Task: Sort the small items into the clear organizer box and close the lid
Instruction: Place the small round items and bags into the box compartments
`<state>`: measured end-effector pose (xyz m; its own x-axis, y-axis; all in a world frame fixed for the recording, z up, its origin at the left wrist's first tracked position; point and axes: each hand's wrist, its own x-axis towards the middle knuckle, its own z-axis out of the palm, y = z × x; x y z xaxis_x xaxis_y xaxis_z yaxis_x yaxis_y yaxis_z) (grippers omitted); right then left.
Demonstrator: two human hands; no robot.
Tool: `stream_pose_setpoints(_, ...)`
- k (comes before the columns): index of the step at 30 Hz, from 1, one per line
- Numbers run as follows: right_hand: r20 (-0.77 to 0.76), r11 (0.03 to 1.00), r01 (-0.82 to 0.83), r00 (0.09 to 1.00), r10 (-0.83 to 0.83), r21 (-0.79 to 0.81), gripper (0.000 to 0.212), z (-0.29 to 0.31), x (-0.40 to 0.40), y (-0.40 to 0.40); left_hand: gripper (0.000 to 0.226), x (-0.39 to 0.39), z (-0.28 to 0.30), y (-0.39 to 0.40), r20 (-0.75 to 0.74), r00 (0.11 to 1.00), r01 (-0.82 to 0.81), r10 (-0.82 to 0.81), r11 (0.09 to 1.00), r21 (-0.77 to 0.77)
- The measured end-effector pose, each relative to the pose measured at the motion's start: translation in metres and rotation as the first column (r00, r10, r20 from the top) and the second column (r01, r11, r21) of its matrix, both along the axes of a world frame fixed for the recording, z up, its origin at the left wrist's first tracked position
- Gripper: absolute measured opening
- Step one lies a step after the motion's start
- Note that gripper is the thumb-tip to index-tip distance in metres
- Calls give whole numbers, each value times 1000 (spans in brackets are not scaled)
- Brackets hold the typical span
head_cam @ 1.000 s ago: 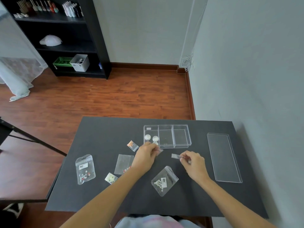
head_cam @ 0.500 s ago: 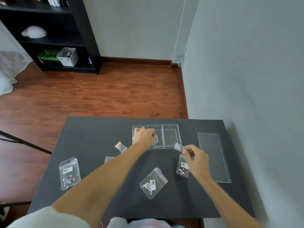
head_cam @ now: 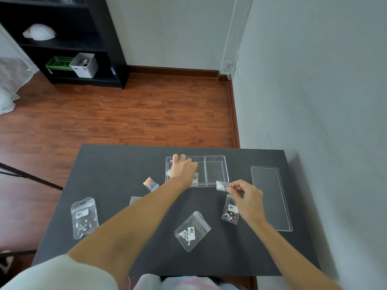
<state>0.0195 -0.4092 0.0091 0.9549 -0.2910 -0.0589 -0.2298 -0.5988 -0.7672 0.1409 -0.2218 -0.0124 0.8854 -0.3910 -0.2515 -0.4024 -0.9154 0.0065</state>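
Note:
The clear organizer box (head_cam: 215, 157) stands at the far middle of the black table (head_cam: 117, 168). My left hand (head_cam: 182, 169) lies over its left compartment, fingers spread to the far rim and holding nothing that I can see. A small bag of pale pieces (head_cam: 195, 179) lies in the middle compartment by my left wrist. The right compartment looks empty. My right hand (head_cam: 246, 197) pinches a tiny clear bag (head_cam: 222, 185) just in front of the box's near wall. The flat clear lid (head_cam: 270, 197) lies to the right of the box.
More zip bags lie on the table: an orange one (head_cam: 149, 183), a large one at the left (head_cam: 83, 217), one in the near middle (head_cam: 192, 230), one under my right hand (head_cam: 229, 213), and one partly hidden by my left arm (head_cam: 135, 199). A wall runs along the table's right side.
My left hand went from the table into the box and left a small bag in the middle compartment. My right hand lifted its tiny bag toward the box's near wall.

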Motion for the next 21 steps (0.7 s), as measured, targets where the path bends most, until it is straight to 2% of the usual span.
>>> stream_pose_setpoints(2,-1,1000,-10,1000,10,-17,5,2,4,2,25,-3,-2,6,11,1000,-16,18,993,-115)
stream_pose_setpoints(4,12,999,-31,999,32,-42,5,5,10,5,30,-7,-1,17,15,997,-65,73,950,-305)
stream_pose_setpoints(7,32,994,-77,996,79,-74,5,9,23,11,23,-17,2,40,106,973,-110,205,816,-568)
stream_pose_setpoints(10,27,983,-133,990,138,-130,7,11,40,19,17,-24,-2,71,137,901,-223,413,709,-669)
stream_pose_setpoints(13,5,961,-215,976,219,-177,11,10,59,29,23,-27,-11,102,-5,841,-431,541,664,-611)
stream_pose_setpoints(15,-14,939,-274,961,278,-210,13,8,72,36,30,-29,-20,119,-126,828,-525,547,673,-521)
stream_pose_setpoints(18,-61,885,-374,926,372,-278,16,2,85,46,46,-32,-28,133,-291,854,-519,432,749,-411)
stream_pose_setpoints(21,-185,772,-513,858,480,-376,19,-5,95,53,59,-34,-33,136,-329,885,-430,330,851,-303)
